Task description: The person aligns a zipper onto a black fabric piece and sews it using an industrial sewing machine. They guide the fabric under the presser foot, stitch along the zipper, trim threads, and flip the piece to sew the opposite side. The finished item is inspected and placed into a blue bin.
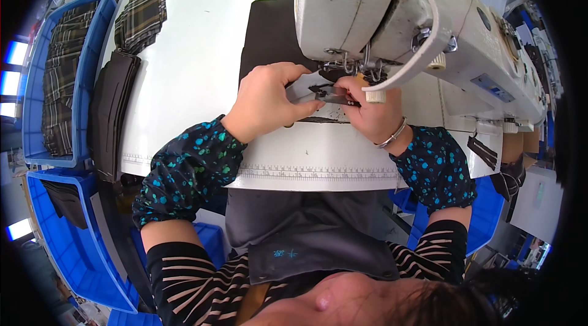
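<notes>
Under the head of the white sewing machine (343,10), both my hands meet close to the presser foot (367,72). My left hand (263,99) curves around a small grey piece of material (301,87), thumb and forefinger toward the needle area. A narrow dark strip (334,94) is pinched by my right hand (376,108), near my left thumb tip. How the strip and the grey piece join is too small to make out. Beyond my left hand, a large dark brown panel (269,32) lies flat on the white table, its right side hidden beneath the machine.
A printed ruler (318,174) runs along the table's front edge. At left lie stacked plaid pieces (142,16) and stacked dark pieces (113,111). Blue bins (86,81) flank the table, one filled with plaid pieces. Small dark strips (482,153) lie at right.
</notes>
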A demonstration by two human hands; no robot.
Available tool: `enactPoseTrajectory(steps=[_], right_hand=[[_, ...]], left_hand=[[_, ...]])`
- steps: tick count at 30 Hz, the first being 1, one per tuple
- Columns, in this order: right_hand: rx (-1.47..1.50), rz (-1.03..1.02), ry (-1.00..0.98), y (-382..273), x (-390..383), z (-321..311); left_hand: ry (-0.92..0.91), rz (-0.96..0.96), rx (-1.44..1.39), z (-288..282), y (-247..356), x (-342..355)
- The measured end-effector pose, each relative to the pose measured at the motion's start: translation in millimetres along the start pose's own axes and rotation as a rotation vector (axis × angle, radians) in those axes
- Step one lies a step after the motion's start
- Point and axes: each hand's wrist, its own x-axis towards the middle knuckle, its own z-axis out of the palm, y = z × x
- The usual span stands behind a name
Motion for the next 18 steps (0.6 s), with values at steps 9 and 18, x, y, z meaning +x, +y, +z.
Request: enactPoseTrajectory(steps=[9, 18], right_hand=[[0.059, -0.234, 0.105, -3, 4, -12], [-0.122, -0.285, 0.109, -8, 1, 2]], left_hand=[[0.144, 0.193, 0.116, 10, -9, -1], [0.072, -0.075, -0.180, 6, -19, 4]])
